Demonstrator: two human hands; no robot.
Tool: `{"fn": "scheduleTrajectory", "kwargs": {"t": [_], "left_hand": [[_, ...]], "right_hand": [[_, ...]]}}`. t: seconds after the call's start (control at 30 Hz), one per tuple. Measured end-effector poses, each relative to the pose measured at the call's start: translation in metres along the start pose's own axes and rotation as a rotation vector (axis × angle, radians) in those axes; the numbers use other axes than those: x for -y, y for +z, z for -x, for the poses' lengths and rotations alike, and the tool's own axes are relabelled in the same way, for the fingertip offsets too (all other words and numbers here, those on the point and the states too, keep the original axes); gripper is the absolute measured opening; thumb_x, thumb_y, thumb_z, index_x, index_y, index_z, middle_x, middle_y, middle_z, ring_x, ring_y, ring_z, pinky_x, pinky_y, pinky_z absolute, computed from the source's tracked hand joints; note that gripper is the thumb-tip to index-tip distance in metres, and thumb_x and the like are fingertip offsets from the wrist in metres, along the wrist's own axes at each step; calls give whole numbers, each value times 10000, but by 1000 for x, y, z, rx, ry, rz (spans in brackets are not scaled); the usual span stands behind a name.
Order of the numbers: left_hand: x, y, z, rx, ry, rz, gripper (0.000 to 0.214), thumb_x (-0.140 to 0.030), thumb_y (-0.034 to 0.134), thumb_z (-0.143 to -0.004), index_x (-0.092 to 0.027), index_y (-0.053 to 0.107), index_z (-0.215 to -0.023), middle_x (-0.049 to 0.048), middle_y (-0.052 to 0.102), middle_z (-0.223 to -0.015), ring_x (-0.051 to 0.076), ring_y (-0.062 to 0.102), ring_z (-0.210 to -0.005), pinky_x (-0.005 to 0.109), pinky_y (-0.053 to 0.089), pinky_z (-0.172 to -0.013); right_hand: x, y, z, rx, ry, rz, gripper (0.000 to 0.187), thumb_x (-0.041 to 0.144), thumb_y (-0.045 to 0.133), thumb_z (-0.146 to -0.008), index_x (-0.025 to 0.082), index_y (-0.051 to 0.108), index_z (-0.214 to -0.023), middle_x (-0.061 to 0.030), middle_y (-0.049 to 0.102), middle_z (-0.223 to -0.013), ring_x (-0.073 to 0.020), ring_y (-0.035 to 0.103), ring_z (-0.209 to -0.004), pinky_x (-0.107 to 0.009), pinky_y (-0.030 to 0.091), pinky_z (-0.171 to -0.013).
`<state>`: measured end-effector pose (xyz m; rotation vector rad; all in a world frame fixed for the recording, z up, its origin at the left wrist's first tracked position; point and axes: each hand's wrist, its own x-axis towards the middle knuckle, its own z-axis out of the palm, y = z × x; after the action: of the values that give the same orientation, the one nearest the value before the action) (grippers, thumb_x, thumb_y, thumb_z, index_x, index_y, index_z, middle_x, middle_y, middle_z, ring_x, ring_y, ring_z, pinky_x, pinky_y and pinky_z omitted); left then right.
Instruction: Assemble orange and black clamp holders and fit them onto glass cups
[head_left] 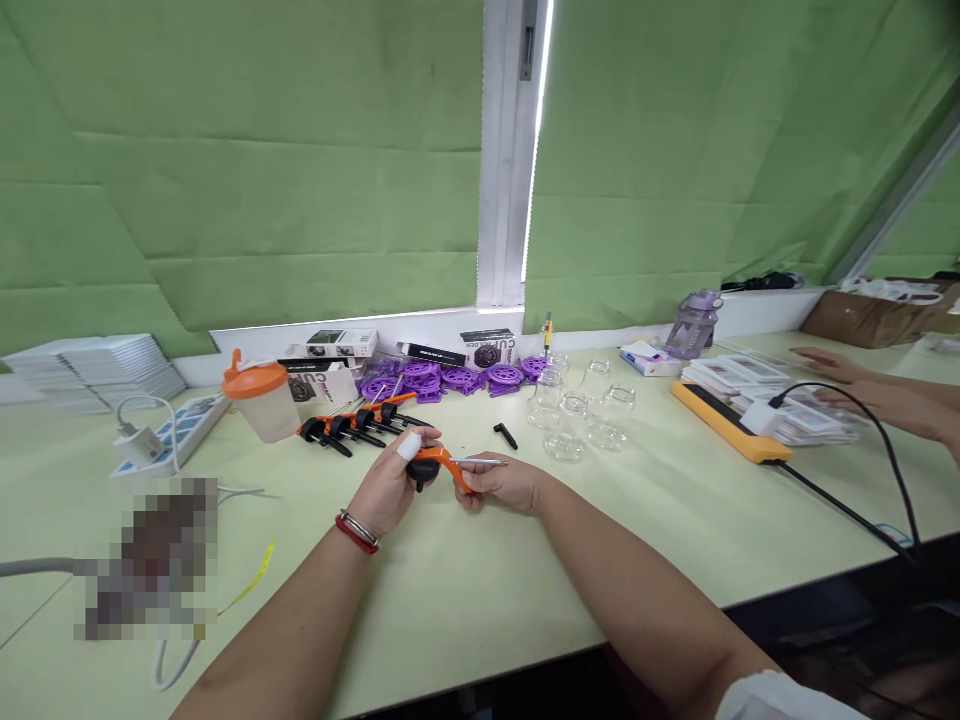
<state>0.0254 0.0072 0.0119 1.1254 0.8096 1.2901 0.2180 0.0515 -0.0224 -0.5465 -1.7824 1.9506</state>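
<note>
My left hand [391, 482] and my right hand [504, 484] meet over the middle of the pale green table [465, 590], both closed on one orange and black tool [437, 464]. A thin metal rod sticks out of the tool to the right, above my right fingers. My left thumb has a white wrap on its tip, and a red and silver bracelet sits on that wrist. Behind my hands lies a row of several similar orange and black tools [352, 425]. A small black part [506, 435] lies alone to the right of them.
Purple round parts [457, 378] and small boxes [337, 345] line the back edge. Clear glass jars [581, 415] stand right of centre. An orange-lidded cup [262, 398] and a power strip [169, 432] are at left. Another person's hands [862, 390], a yellow-edged device [731, 420] and a black cable [892, 470] are at right.
</note>
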Motion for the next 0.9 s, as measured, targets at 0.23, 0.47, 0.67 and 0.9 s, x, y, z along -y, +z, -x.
{"fn": "scheduleTrajectory", "kwargs": {"t": [0.23,0.47,0.67,0.9], "left_hand": [[-1,-6,-7,-163,10,28,237,-340,612,-753,-146,638,-886,27,593,-747,117,494,-586,247,383,-509],[0,-35,-26,-531,219,167,189,-282,586,-704,-134,615,-819,28,586,-740,132,524,-606,250,391,-482],[3,-40,-29,-587,240,166,169,-266,567,-694,-134,611,-790,17,582,-717,118,509,-574,244,388,-473],[3,-40,-29,-567,235,154,170,-267,585,-694,-131,614,-792,9,586,-677,121,520,-565,248,389,-479]], "right_hand": [[-8,2,-9,-221,26,61,426,535,535,-844,117,614,-858,-40,600,-715,-101,495,-557,-246,374,-543],[-18,23,-42,-661,22,1017,253,313,548,-852,180,671,-1028,-62,634,-946,-156,577,-779,-275,414,-719],[-23,33,-67,-683,190,1340,246,302,478,-891,181,690,-870,-74,647,-932,-188,619,-805,-281,408,-679],[-23,32,-67,-653,189,1388,224,165,446,-862,187,669,-858,-59,666,-929,-183,629,-784,-271,394,-630]]}}
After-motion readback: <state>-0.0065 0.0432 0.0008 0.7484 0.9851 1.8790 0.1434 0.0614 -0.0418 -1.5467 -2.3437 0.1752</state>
